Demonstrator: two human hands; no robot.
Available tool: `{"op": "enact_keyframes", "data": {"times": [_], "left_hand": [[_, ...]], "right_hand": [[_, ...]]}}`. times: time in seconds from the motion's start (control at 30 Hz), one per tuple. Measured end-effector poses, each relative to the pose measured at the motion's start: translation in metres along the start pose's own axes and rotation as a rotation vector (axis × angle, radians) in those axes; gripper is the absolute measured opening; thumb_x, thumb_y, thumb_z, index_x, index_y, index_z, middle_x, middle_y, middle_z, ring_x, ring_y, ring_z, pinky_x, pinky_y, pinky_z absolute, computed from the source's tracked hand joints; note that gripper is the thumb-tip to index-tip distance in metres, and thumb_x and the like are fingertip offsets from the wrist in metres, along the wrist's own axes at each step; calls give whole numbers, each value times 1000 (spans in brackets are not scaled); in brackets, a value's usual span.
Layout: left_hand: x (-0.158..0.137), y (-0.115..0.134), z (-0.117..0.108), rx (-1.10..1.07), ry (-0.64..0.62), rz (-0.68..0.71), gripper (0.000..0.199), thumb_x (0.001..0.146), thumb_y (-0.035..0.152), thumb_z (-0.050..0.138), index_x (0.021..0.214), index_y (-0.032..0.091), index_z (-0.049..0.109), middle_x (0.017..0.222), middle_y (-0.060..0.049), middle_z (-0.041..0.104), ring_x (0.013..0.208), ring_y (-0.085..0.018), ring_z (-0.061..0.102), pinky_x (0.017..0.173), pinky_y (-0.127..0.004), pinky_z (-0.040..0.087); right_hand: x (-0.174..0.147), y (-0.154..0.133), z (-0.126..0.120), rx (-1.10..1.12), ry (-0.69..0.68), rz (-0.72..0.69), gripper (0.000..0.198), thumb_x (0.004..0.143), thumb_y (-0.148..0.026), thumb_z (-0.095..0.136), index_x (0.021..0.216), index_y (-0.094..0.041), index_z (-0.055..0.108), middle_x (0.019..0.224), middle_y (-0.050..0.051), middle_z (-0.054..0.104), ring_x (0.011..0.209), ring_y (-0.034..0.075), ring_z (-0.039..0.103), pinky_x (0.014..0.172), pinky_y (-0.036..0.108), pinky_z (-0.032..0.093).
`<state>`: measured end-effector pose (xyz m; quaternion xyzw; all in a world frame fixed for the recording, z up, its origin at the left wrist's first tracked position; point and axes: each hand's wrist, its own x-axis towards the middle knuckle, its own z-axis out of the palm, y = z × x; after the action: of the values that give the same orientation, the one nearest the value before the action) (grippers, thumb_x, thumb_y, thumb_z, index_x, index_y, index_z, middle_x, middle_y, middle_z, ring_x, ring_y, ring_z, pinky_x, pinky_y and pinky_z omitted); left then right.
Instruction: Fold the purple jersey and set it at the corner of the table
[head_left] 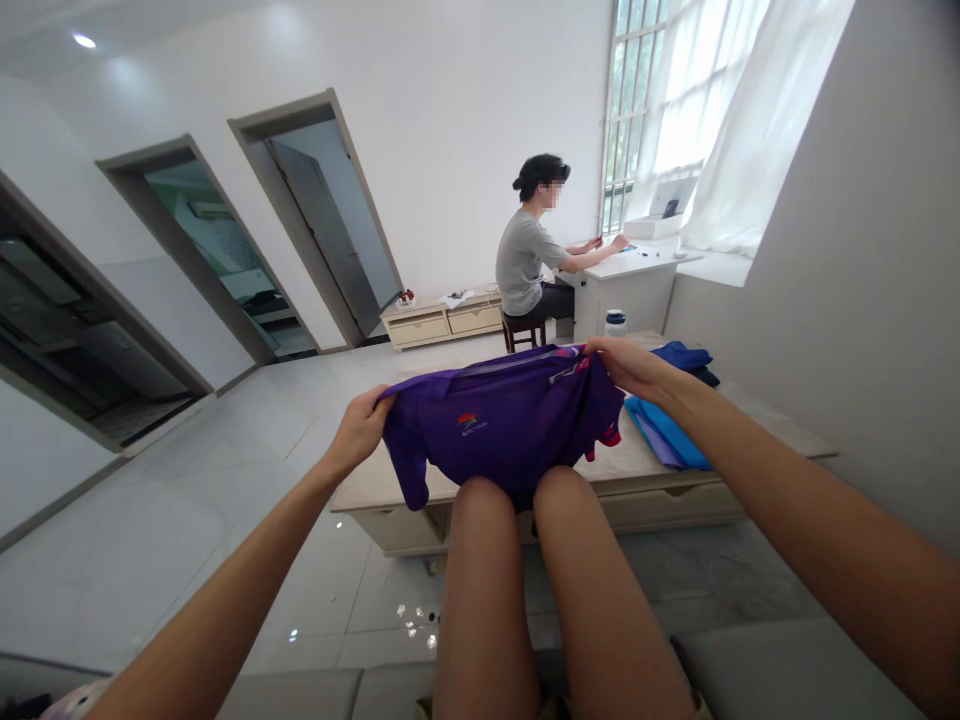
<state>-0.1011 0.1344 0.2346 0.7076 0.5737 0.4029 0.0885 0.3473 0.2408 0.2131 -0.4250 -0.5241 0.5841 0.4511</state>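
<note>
Across the low worktop (pixel 750 425), long and pale, running out ahead of the person's bare knees, wide tiled floor (pixel 225 450) lies open on its left and a plain wall stands close on its right. Purple shirt (pixel 502 420) held stretched above the worktop's near edge, just beyond the knees; small red-and-white logo on the front, white lettering near the upper right, one short sleeve drooping at lower left, a bit of red trim at right. Left hand (pixel 360 430) clenched on the shirt's left upper edge, arm out straight, fingers curled over the cloth. Right hand (pixel 630 368) pinching the right upper edge, arm likewise extended, slightly higher. Folded blue clothes (pixel 667 430) lie on the worktop just right of the shirt, a darker blue pile behind them. Farther back another person (pixel 529 265) sits on a stool at a white desk by the window. Small white jar (pixel 615 322) at the worktop's far end.
</note>
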Motion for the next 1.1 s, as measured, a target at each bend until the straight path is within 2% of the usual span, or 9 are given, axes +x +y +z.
{"op": "enact_keyframes", "data": {"times": [0.2,0.37,0.47,0.57,0.63,0.77,0.87,1.0,1.1], "left_hand": [[-3,-9,39,-93,-181,-21,41,92,57,57,92,21,75,90,-6,78,90,-27,68,89,-39,54],[7,-13,49,-186,-84,-83,39,93,52,54,97,20,75,98,-8,80,95,-28,70,96,-42,56],[6,-13,51,-155,-46,-64,37,93,50,54,97,20,75,99,-8,80,98,-29,71,99,-43,56],[-2,-11,54,-132,-94,-39,36,93,51,55,95,21,75,100,-9,81,100,-29,72,99,-42,56],[-5,-7,51,-131,-105,-25,37,95,52,55,95,21,75,97,-8,81,96,-28,71,95,-40,56],[1,4,33,-142,44,-2,41,99,57,55,94,20,72,86,-3,74,83,-23,65,82,-34,54],[9,9,20,-126,129,22,46,100,62,53,86,21,68,77,-1,67,76,-20,59,74,-31,50],[6,6,11,-47,148,38,48,99,62,52,78,21,63,72,0,64,73,-19,56,73,-31,48],[-3,2,8,4,102,50,46,98,60,52,76,21,64,71,0,64,71,-19,56,71,-30,48]], "right_hand": [[-17,14,-3,-390,1,-69,41,70,-47,96,74,-21,65,72,2,71,67,16,61,58,26,45],[-14,13,2,-416,-61,-56,60,55,-54,107,97,-19,82,79,4,79,78,20,70,68,28,52],[-10,15,1,-445,-60,27,48,59,-42,108,96,-19,87,90,7,83,87,22,73,71,28,56],[-6,16,2,-415,43,37,32,72,-34,100,95,-18,85,91,7,83,88,20,73,73,26,56],[-3,11,6,-367,154,-91,27,80,-35,94,95,-18,80,86,6,80,82,18,71,73,27,56],[-2,-2,19,-345,344,-540,32,97,-49,79,110,-23,66,77,0,71,69,18,63,68,30,53],[-9,5,29,-459,433,-708,31,107,-53,65,118,-24,62,79,-1,66,73,19,61,75,32,53],[-21,33,26,-650,298,-637,35,107,-54,61,117,-21,68,81,2,68,76,21,61,80,35,52],[-25,46,13,-726,98,-602,49,89,-55,84,120,-19,75,100,8,78,87,26,68,81,38,55]]}}
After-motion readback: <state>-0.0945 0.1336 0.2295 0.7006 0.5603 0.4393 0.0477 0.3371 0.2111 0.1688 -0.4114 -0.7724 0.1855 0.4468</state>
